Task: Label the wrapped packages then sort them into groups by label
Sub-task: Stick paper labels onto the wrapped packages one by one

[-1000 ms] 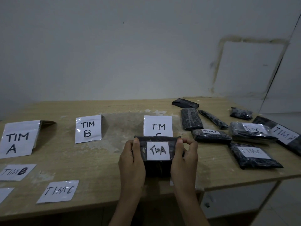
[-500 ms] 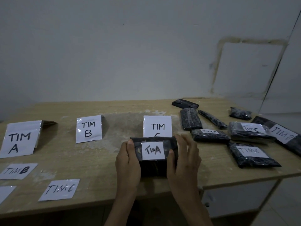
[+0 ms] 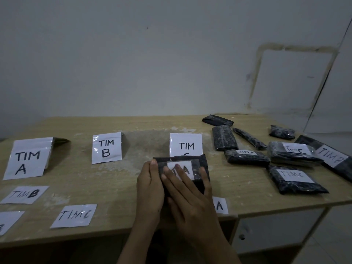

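Package (image 3: pixel 201 162) near front edge of surface (image 3: pixel 114 183), mid-width. Left hand (image 3: pixel 150 189) grips its left side; right hand (image 3: pixel 188 202) lies flat on top, straight fingers pressing its label (image 3: pixel 187 169). Directly behind: TIM C sign (image 3: pixel 185 144); TIM B sign (image 3: pixel 106 148) and TIM A sign (image 3: pixel 26 159) leftward. Other packages (image 3: pixel 224 140) toward far right corner.

Bare plain room: stained white wall (image 3: pixel 171 63), worn wooden table (image 3: pixel 114 187).
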